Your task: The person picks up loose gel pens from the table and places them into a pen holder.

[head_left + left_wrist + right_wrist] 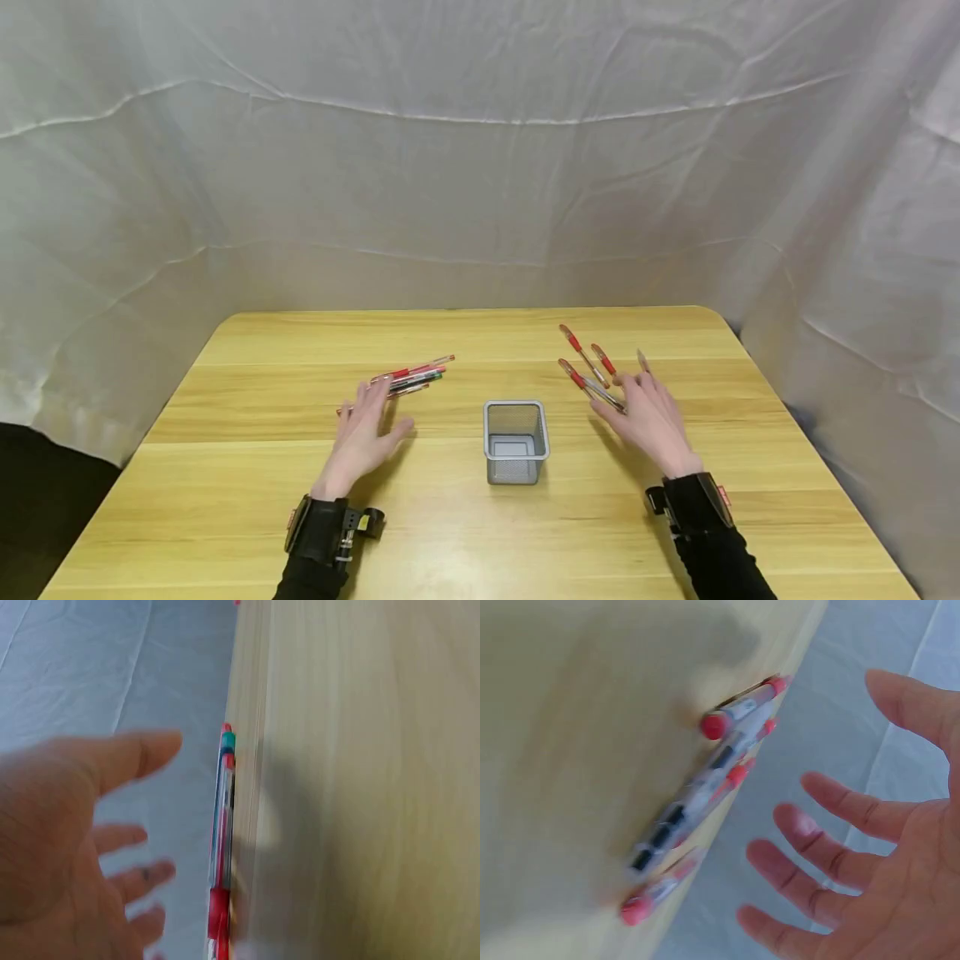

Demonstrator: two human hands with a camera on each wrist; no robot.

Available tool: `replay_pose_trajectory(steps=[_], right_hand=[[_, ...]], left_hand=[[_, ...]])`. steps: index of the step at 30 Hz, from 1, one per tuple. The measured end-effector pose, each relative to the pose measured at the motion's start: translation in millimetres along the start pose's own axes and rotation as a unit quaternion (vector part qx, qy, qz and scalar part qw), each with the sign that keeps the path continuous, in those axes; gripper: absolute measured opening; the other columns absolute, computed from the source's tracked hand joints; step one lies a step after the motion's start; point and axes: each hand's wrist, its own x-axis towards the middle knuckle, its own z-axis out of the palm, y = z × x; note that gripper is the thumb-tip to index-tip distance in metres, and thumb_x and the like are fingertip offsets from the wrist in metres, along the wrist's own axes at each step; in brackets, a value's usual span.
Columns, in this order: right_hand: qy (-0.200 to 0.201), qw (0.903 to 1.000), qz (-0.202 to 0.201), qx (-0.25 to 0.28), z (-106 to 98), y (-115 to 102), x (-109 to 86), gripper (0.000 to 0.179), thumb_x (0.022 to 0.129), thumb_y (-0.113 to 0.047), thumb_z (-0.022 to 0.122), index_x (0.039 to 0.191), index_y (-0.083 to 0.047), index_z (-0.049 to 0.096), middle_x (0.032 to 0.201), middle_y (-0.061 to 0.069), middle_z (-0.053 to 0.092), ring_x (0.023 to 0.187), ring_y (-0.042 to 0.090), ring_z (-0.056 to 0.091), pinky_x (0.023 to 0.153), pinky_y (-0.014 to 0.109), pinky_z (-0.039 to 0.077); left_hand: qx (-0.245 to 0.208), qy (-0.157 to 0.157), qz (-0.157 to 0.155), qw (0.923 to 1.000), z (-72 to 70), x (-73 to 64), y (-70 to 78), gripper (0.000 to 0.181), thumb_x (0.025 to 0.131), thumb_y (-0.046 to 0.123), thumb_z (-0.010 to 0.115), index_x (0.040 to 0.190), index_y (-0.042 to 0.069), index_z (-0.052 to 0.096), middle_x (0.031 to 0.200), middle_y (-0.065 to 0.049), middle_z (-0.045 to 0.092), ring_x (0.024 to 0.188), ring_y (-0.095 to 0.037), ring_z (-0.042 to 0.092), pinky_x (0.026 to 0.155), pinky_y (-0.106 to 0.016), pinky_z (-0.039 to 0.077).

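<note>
My left hand (362, 439) hovers with spread fingers over a bunch of pens (408, 380) on the left of the table. In the left wrist view these pens (221, 825) lie close together, with red and green parts showing; the thumb and fingers are apart from them. On the other side, my right hand (651, 419) reaches over several scattered red-capped pens (576, 375). The right wrist view shows its fingers loosely extended beside the pens (697, 787), holding nothing. Between the hands stands a grey mesh pen holder (516, 472), with no pens in it.
The light wooden table (465, 542) has rounded far corners. Behind it and along the sides hangs a pale cloth curtain (480, 183). A dark area (45, 500) shows past the table's left edge. Both wrists wear black camera bands.
</note>
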Motion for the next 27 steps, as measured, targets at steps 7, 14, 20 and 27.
replay_pose_trajectory(steps=[7, 14, 20, 27], right_hand=[[-0.085, 0.9962, 0.014, -0.014, -2, -11, 23.3, 0.030, 0.093, -0.034, 0.066, 0.090, -0.004, 0.064, 0.072, 0.005, 0.052, 0.061, 0.017, 0.045, 0.052, 0.030, 0.035], [-0.117, 0.9923, 0.017, -0.036, 8, -14, 37.3, 0.028, 0.090, -0.026, 0.062, 0.072, -0.010, 0.048, 0.066, 0.003, 0.042, 0.059, 0.019, 0.043, 0.052, 0.029, 0.030], [-0.122, 0.9915, 0.024, -0.036, 13, -18, 41.8, 0.028, 0.088, -0.020, 0.060, 0.067, -0.011, 0.043, 0.065, 0.002, 0.036, 0.060, 0.019, 0.040, 0.053, 0.029, 0.027], [-0.121, 0.9913, 0.024, -0.047, 19, -21, 44.8, 0.033, 0.091, -0.017, 0.059, 0.065, -0.014, 0.038, 0.064, 0.001, 0.033, 0.058, 0.017, 0.038, 0.050, 0.028, 0.026]], left_hand=[[-0.088, -0.121, 0.075, 0.9859, 18.4, 5.0, 12.2, 0.089, 0.095, 0.028, 0.067, 0.162, 0.008, 0.012, 0.168, -0.023, 0.009, 0.155, -0.046, 0.003, 0.123, -0.068, 0.002], [-0.179, -0.231, 0.108, 0.9502, 42.3, 1.9, 34.1, 0.102, 0.088, 0.034, 0.074, 0.163, 0.013, 0.008, 0.170, -0.012, 0.011, 0.156, -0.037, 0.015, 0.122, -0.069, 0.015], [-0.260, -0.234, 0.077, 0.9336, 65.1, 3.3, 48.1, 0.123, 0.075, 0.043, 0.087, 0.163, 0.015, 0.006, 0.170, -0.014, 0.014, 0.156, -0.036, 0.017, 0.123, -0.066, 0.014], [-0.316, -0.181, 0.063, 0.9293, 86.1, 5.6, 61.3, 0.120, 0.069, 0.030, 0.093, 0.161, 0.017, 0.017, 0.164, -0.012, 0.031, 0.153, -0.036, 0.025, 0.122, -0.068, 0.017]])
